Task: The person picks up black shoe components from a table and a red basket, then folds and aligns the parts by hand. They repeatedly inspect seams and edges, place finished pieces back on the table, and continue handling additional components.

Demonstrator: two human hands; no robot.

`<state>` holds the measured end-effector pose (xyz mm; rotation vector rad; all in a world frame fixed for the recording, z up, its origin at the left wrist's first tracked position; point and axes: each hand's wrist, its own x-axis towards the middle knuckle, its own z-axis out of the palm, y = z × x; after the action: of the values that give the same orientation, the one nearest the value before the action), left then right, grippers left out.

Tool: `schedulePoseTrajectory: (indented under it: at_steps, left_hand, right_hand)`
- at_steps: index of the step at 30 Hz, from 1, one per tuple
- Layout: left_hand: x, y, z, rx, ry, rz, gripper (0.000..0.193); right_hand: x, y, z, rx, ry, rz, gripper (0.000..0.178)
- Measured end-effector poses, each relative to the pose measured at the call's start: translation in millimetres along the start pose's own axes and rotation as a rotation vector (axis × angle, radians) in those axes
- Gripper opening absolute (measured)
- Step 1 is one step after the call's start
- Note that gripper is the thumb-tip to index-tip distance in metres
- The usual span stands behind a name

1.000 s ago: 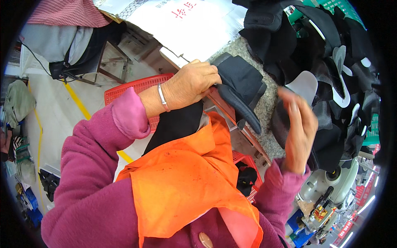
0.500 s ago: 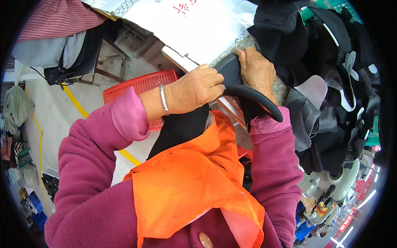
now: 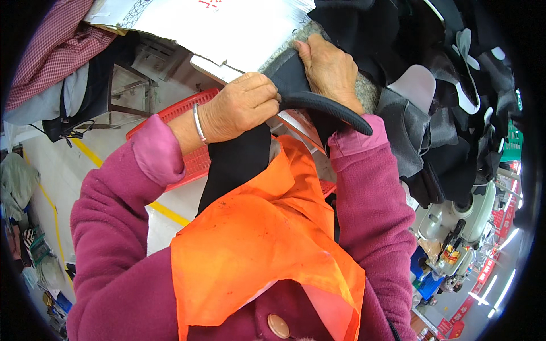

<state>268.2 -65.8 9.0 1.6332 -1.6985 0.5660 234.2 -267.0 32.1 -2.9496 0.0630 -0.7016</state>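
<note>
A black curved piece of padded fabric [image 3: 292, 77] with a thick, ribbed rim lies between my hands; its exact kind cannot be made out. My left hand [image 3: 240, 107] is closed, pinching the piece at its left edge. Over its right side lies my right hand [image 3: 331, 69], thumb along the top edge and the other fingers curled round it. The rim bends out below my right hand, across the wrist. Beneath the piece and the right hand is a fuzzy grey surface [image 3: 368, 95].
White printed cardboard [image 3: 227, 28] covers the table ahead. To the right is a heap of black and grey fabric pieces [image 3: 404, 133], some with pale tongue-shaped parts. A red plastic basket [image 3: 196, 165] stands below left. A pale green machine [image 3: 478, 219] is at lower right.
The whole view has shifted, so my hands and the table appear further left and higher. Both hands keep hold of the black piece, with little change in grip.
</note>
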Motion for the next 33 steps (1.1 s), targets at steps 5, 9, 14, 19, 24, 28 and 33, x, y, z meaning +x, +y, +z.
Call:
schedulePoseTrajectory:
  at_steps: [5,9,14,19,24,28,33]
  left_hand:
    - [1,1,-2,0.025,0.011,-0.008,0.015]
    - [1,2,-3,0.013,0.002,-0.023,0.015]
    - [-3,0,-4,-0.018,0.014,-0.032,0.014]
    - [-14,1,-4,0.011,0.030,-0.039,0.015]
    - [-19,3,-11,0.090,0.009,-0.037,0.018]
    - [-14,-3,-43,0.091,-0.018,-0.058,0.031]
    - [30,-46,-27,-0.454,0.266,-0.558,0.032]
  right_hand:
    - [9,-2,-12,0.032,0.147,-0.271,0.026]
    - [8,2,-24,0.437,-0.215,-0.348,0.023]
    - [5,2,-17,0.494,-0.291,-0.353,0.033]
    - [5,-1,-11,0.419,-0.224,-0.326,0.039]
    - [5,-2,-4,0.384,-0.119,-0.284,0.037]
    - [3,8,2,0.448,-0.161,-0.267,0.033]
    - [16,23,1,1.050,-0.249,0.093,0.032]
